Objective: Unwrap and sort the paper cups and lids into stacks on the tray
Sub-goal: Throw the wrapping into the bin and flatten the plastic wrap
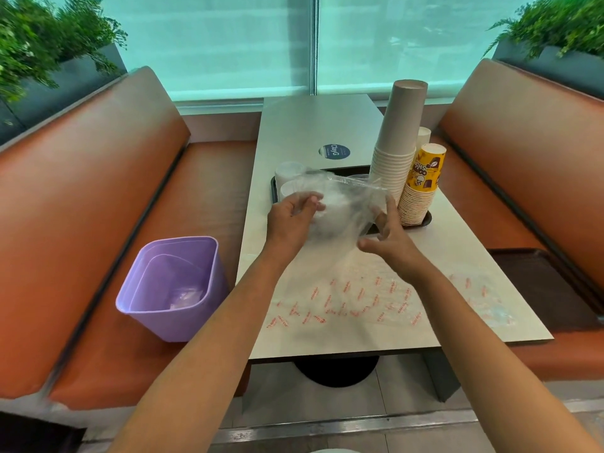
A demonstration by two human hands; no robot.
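Right now, head view: my left hand [294, 217] and right hand [389, 235] pinch a clear crinkled plastic wrapper [343, 207] round white plastic lids [327, 212], held over the black tray's [274, 188] 6 o'clock edge; brown and yellow paper cup stacks [397, 138] stand at 3 o'clock. I judge unwrapping underway; next, peel the wrapper off

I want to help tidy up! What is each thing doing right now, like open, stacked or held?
clear plastic wrap: held up over the tray, gripped by both hands.
left hand: gripping the wrap.
right hand: pinching the wrap.
plain cups: stacked upside down on the tray.
yellow cups: stacked upside down.
lids: stacked on the tray.
purple bin: open, plastic inside.
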